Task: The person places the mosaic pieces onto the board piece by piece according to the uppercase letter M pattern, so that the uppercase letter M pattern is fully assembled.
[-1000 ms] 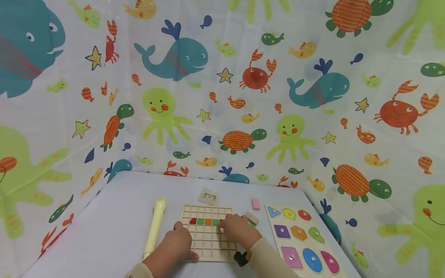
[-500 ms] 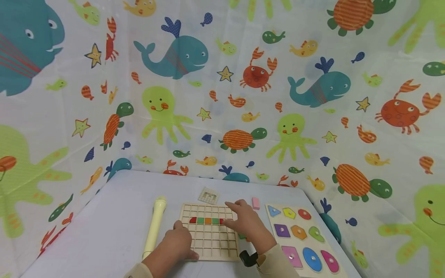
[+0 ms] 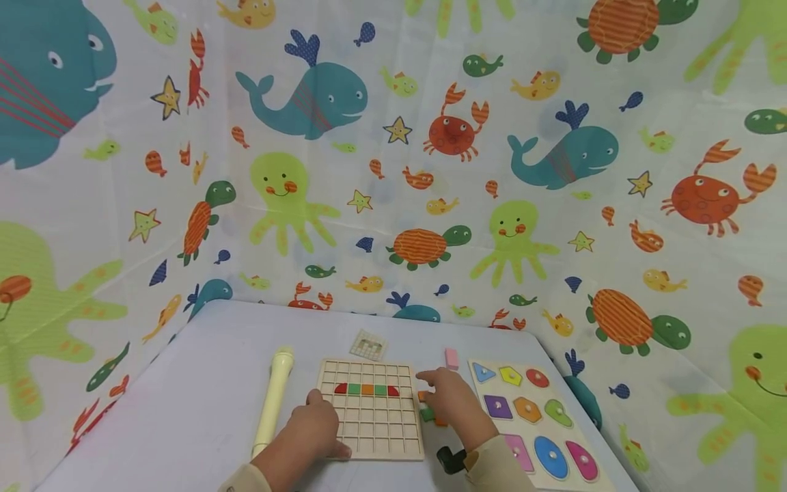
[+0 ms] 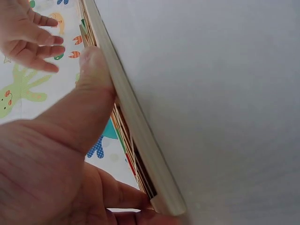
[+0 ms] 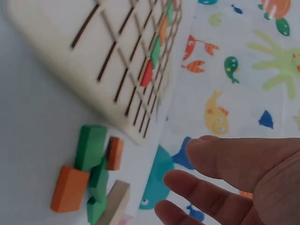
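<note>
A wooden grid board (image 3: 382, 432) lies on the table, with a row of red, green and orange blocks (image 3: 367, 389) set across its upper part. My left hand (image 3: 312, 425) holds the board at its near left corner; in the left wrist view the thumb (image 4: 96, 70) lies along the near edge. My right hand (image 3: 456, 404) hovers just right of the board, fingers spread, holding nothing. Below it sit loose pieces, partly hidden in the head view: a green block (image 5: 90, 146), an orange block (image 5: 69, 190) and a plain wooden block (image 5: 115, 202) among them.
Behind the board lies a small pattern card (image 3: 369, 345), and a pink block (image 3: 451, 359) is to its right. A knobbed shape puzzle (image 3: 513, 395) occupies the right side. Left of the board is a long cream stick (image 3: 273, 403). A sea-animal sheet (image 3: 381, 89) surrounds the table.
My right hand has drawn away from the board's red end block to the right, over the loose blocks, its fingers opening out. My left hand has stayed on the board.
</note>
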`<state>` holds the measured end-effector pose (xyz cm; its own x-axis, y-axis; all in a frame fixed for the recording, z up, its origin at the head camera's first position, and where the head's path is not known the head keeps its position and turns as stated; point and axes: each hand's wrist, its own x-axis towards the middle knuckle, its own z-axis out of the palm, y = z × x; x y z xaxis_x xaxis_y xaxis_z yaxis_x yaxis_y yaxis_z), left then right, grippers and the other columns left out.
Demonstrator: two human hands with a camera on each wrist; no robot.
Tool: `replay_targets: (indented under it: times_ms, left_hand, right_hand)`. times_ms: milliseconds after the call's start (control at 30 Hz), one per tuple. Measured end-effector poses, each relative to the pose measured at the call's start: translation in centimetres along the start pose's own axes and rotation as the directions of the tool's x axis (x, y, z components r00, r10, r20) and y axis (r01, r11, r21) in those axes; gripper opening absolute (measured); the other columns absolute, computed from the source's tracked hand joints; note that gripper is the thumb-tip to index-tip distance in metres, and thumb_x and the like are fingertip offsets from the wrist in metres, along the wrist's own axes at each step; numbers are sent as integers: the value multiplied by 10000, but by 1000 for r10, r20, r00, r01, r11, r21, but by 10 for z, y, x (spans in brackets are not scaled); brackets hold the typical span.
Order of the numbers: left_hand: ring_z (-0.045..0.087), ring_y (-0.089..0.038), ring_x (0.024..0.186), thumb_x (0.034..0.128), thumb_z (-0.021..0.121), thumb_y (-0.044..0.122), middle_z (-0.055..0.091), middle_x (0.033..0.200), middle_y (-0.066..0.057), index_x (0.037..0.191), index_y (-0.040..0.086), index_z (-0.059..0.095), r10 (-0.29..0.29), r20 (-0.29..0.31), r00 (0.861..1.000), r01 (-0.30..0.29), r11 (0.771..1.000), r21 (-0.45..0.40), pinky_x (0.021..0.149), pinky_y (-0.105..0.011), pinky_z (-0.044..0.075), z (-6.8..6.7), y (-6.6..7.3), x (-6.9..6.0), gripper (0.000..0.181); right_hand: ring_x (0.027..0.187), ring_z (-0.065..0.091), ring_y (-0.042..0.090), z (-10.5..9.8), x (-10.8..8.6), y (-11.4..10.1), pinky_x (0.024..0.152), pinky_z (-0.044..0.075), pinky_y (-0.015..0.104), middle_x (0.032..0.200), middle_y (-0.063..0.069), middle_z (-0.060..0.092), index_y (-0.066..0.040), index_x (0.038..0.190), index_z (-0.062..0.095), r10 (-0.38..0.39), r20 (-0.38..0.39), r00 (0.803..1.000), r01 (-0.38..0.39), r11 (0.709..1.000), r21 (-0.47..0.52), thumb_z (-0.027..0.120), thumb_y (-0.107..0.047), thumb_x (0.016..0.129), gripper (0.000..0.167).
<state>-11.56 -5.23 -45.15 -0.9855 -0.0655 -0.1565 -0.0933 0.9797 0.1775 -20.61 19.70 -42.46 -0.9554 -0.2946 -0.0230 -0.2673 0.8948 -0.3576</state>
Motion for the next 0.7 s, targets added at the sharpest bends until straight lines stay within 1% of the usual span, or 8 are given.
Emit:
replay_targets:
  times_ms: [100, 200, 333, 367, 433, 567, 633, 700]
  left_hand:
    - [563, -285, 738, 622, 938, 628, 458, 1070, -234, 1090, -223, 629, -4, 2, 1000, 4, 1000, -14, 688, -400, 580, 1, -1, 1, 1019]
    - [564, -291, 751, 613, 936, 629, 463, 1087, -238, 1094, -215, 627, -8, -1, 1000, 7, 1000, -20, 697, -407, 583, 1, -2, 2, 1020]
    - [564, -285, 737, 620, 931, 647, 469, 1079, -236, 1097, -208, 632, -12, 2, 1000, 12, 1000, -3, 699, -409, 583, 2, -1, 2, 1024]
    - [563, -283, 734, 624, 931, 649, 468, 1077, -234, 1098, -206, 633, -15, 4, 1000, 15, 1000, 0, 700, -408, 582, 1, 0, 2, 1022]
    - [563, -285, 736, 629, 931, 650, 467, 1077, -235, 1098, -204, 633, -17, 6, 1000, 17, 1000, 7, 703, -409, 582, 1, 0, 1, 1018]
    - [559, -285, 734, 628, 938, 643, 464, 1067, -230, 1086, -204, 632, -16, 1, 1000, 16, 1000, 4, 696, -408, 578, 1, 0, 1, 1011]
    - [557, -283, 730, 625, 943, 640, 465, 1063, -227, 1079, -204, 635, -14, -3, 1000, 14, 1000, -1, 691, -406, 577, 0, 1, 0, 1006]
    - [555, -284, 730, 627, 948, 631, 466, 1063, -227, 1079, -205, 636, -10, -7, 1000, 10, 1000, -6, 690, -407, 577, 1, 1, 0, 1000]
  right_hand:
    - [1008, 665, 253, 5, 2, 3, 921, 589, 493, 1169, 83, 737, -169, 1294, 765, 33, 15, 999, -33, 999, -2, 786, -68, 933, 376]
    - [968, 652, 227, 11, 5, 7, 899, 590, 473, 1135, 50, 755, -164, 1221, 794, 20, 43, 999, -18, 998, -62, 811, -44, 888, 354]
    - [1111, 703, 268, 20, 8, 13, 981, 576, 512, 1171, 18, 783, -174, 1165, 810, -30, 60, 998, 40, 985, -167, 849, -80, 863, 319]
    - [1155, 703, 285, 21, 9, 15, 1004, 567, 527, 1176, 16, 786, -174, 1156, 814, -37, 59, 998, 47, 983, -175, 861, -97, 859, 310]
    - [1255, 677, 316, 24, 11, 17, 1054, 541, 558, 1218, 18, 783, -191, 1141, 825, -31, 62, 998, 42, 984, -174, 854, -90, 860, 300]
    - [1383, 598, 367, 29, 12, 18, 1102, 500, 604, 1314, 38, 752, -220, 1069, 841, -4, 66, 998, 15, 985, -171, 859, -63, 837, 281]
    - [1403, 579, 382, 30, 11, 17, 1110, 490, 613, 1350, 52, 735, -228, 1032, 843, 3, 58, 998, 8, 984, -181, 859, -59, 830, 264]
    - [1382, 592, 386, 30, 10, 16, 1100, 499, 608, 1360, 65, 727, -223, 992, 837, 1, 47, 999, 9, 980, -196, 859, -72, 836, 218]
